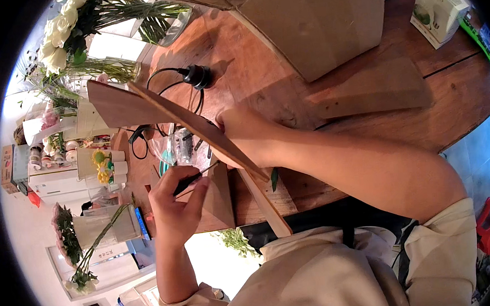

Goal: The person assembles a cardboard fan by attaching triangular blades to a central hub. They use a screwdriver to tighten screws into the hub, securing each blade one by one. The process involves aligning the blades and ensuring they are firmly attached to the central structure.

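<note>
My left hand [175, 205] is closed around the black handle of a screwdriver [188, 182]. The thin shaft points right, toward the wooden boards beside my right hand. My right hand [241, 136] grips a set of joined wooden boards [195, 125] held up over the table, one long edge slanting from upper left to lower right. Another strip of that wooden piece [265, 202] runs down toward my lap. Part of my right hand's fingers is hidden behind the board, and I cannot make out exactly where the screwdriver's tip touches.
A cardboard box [316, 31] stands at the far side of the wooden table. Beside it lie a flat board [370, 92] and a white carton [438, 12]. A black lamp socket [197, 76] with its cable and a clear plastic bag [183, 145] sit near my hands. Flowers [61, 32] stand left.
</note>
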`<state>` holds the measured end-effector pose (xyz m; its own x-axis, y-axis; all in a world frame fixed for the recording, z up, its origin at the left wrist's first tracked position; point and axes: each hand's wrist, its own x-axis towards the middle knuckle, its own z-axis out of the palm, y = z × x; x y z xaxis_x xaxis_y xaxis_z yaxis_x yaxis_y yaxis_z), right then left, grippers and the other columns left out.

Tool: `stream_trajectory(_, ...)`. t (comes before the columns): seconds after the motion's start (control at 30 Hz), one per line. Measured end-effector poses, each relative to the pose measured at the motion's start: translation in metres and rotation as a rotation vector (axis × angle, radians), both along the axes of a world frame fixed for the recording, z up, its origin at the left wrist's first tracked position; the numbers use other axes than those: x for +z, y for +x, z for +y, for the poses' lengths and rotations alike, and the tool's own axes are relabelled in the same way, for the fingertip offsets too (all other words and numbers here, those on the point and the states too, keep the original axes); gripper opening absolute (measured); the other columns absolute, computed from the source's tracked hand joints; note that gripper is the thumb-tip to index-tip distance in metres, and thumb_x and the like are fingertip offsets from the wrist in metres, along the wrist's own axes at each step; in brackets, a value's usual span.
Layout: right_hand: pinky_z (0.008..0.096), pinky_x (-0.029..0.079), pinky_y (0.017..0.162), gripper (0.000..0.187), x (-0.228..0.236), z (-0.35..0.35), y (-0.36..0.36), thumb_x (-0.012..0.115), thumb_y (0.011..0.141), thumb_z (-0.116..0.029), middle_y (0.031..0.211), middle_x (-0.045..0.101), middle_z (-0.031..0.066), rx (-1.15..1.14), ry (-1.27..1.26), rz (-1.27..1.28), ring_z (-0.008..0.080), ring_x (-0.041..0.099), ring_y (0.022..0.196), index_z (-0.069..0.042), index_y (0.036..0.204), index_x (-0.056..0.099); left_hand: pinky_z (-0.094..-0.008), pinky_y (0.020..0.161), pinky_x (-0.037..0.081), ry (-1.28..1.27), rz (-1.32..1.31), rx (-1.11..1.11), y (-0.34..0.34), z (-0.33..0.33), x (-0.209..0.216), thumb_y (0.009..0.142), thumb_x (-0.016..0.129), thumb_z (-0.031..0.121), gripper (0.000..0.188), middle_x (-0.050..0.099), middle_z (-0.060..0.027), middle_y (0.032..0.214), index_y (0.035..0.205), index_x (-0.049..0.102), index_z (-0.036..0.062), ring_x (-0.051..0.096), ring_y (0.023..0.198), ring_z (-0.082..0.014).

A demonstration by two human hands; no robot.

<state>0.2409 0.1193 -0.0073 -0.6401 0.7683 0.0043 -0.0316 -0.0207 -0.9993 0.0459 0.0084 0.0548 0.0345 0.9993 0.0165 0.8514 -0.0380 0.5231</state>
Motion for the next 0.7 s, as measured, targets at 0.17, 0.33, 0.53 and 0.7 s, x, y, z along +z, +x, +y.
stream_trajectory(0.17, 0.0379, 0.054, 0.058, 0.024, 0.002, 0.001, -0.001, 0.063, 0.086, -0.015, 0.065, 0.067, 0.0179, -0.048, 0.052, -0.073, 0.0225, 0.070, 0.063, 0.006, 0.075, 0.065, -0.0288, 0.086, 0.055, 0.091, 0.038, -0.002, 0.016, 0.002, -0.008, 0.077, 0.082, -0.002, 0.029, 0.067, -0.0143, 0.110, 0.100, 0.064, -0.0045, 0.067, 0.103, -0.0186)
stream_trajectory(0.33, 0.0374, 0.057, 0.059, 0.015, -0.017, 0.003, -0.019, 0.051, 0.091, -0.006, 0.078, 0.064, 0.0137, 0.034, -0.152, -0.016, 0.0216, 0.069, 0.070, 0.006, 0.093, 0.060, -0.0244, 0.070, 0.050, 0.365, -0.052, 0.093, -0.004, 0.005, -0.030, 0.094, 0.065, -0.003, 0.024, 0.057, -0.0100, 0.098, 0.105, 0.044, 0.0014, 0.059, 0.080, -0.0113)
stream_trajectory(0.53, 0.0362, 0.058, 0.059, 0.013, -0.030, 0.005, -0.030, 0.050, 0.091, -0.004, 0.081, 0.063, 0.0117, 0.018, -0.119, 0.063, 0.0193, 0.067, 0.072, 0.005, 0.098, 0.056, -0.0263, 0.071, 0.051, 0.565, -0.252, 0.089, 0.000, 0.013, -0.058, 0.100, 0.058, 0.002, 0.024, 0.057, -0.0089, 0.095, 0.118, 0.043, 0.0021, 0.057, 0.082, -0.0125)
stream_trajectory(0.7, 0.0354, 0.056, 0.057, 0.012, -0.027, 0.006, -0.026, 0.050, 0.091, -0.003, 0.082, 0.063, 0.0116, -0.022, -0.047, 0.115, 0.0197, 0.067, 0.072, 0.006, 0.096, 0.056, -0.0336, 0.088, 0.054, 0.654, -0.260, 0.009, 0.003, 0.007, -0.088, 0.095, 0.066, 0.002, 0.050, 0.057, -0.0148, 0.111, 0.133, 0.033, 0.0042, 0.063, 0.097, -0.0207)
